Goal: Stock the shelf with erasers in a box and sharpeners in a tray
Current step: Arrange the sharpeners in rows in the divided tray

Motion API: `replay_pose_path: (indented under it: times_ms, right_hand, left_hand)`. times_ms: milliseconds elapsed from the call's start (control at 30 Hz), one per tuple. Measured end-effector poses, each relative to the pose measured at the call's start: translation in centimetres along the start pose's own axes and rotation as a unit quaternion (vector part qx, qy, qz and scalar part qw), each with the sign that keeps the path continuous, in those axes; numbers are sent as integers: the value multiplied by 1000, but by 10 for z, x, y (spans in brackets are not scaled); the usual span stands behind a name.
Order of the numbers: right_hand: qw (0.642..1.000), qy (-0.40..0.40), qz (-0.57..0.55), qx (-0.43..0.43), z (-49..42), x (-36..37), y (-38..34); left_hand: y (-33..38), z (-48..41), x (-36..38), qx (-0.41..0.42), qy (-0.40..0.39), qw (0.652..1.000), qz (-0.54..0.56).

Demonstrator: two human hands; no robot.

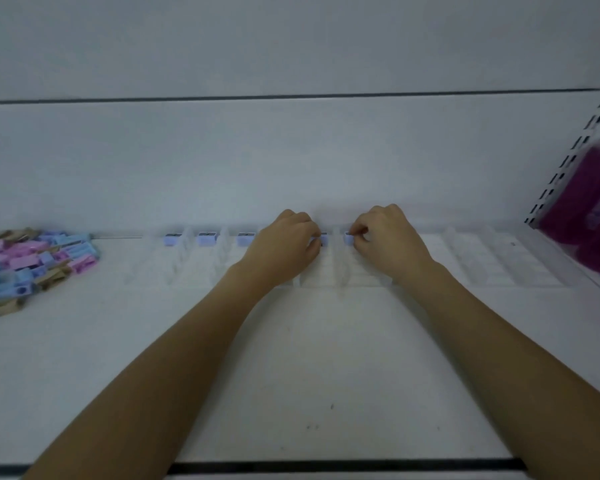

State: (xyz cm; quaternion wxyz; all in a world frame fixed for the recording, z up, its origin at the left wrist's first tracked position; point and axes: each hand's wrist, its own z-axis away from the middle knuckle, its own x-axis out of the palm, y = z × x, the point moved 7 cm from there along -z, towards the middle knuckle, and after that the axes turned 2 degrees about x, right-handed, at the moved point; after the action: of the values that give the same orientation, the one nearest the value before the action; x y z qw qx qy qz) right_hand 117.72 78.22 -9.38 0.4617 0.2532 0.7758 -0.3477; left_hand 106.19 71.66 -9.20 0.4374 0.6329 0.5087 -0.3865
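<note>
Both hands are at the back of the clear tray (482, 265), one lane each. Right hand (387, 239) pinches a blue sharpener (348, 239) between thumb and fingertips, fingers tightly curled, with the piece sitting at the lane's back end. Left hand (284, 245) is curled over a second sharpener (316, 241) in the next lane left; it's mostly hidden and only a blue edge shows, so the grip looks like a pinch but I can't confirm the contact points. Three placed sharpeners (207, 238) sit in the lanes further left, one per lane, blade side up. The lanes right of the hands look unfilled. The supply pile (32, 265) is at far left on the shelf (291, 375), well apart from the tray, in blue, pink and tan. Handling guess: small, light, rigid plastic blocks with smooth faces. Pinch them across the two flat sides, clear of the blade face. The tray looks thin and light and may shift if pushed. No box or erasers that I can make out.
</note>
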Motion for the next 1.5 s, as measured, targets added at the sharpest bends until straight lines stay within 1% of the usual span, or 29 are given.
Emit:
replay_pose_path:
  times_ms: [67,133,233,333,433,667,900,1033,1167,1333,1400,1500]
  right_hand:
    - [1000,-4,3,9,1,-1,-1]
    - [1000,7,-14,14,4,-11,-2]
    - [999,34,-25,-11,13,-36,-12]
    - [998,56,-11,-33,21,-60,-38]
    - [996,62,-9,-58,32,-64,-92]
    - [984,-43,-44,-168,61,9,-260]
    - [968,-108,-55,-220,52,57,-370]
    - [964,-134,-62,-222,44,75,-400]
    - [961,-149,-59,-227,33,90,-411]
    - [960,-125,-105,-228,26,106,-428]
    - [958,-126,-102,-237,26,112,-438]
    - [957,-121,-104,-242,17,116,-451]
  left_hand:
    - [0,1,-2,-2,3,1000,7]
    - [-1,2,-10,-3,22,999,36]
    - [-13,6,-31,-24,51,995,78]
    - [-31,19,-64,-10,59,996,64]
    - [-61,48,-105,2,61,998,25]
    - [-162,143,-177,-26,59,998,-29]
    - [-250,245,-226,-111,60,991,-33]
    - [-284,287,-230,-175,53,983,-20]
    - [-297,310,-219,-209,23,978,-5]
    - [-317,324,-198,-247,-1,969,-14]
    - [-327,326,-191,-255,-13,967,-17]
    - [-342,322,-187,-257,-7,966,-12]
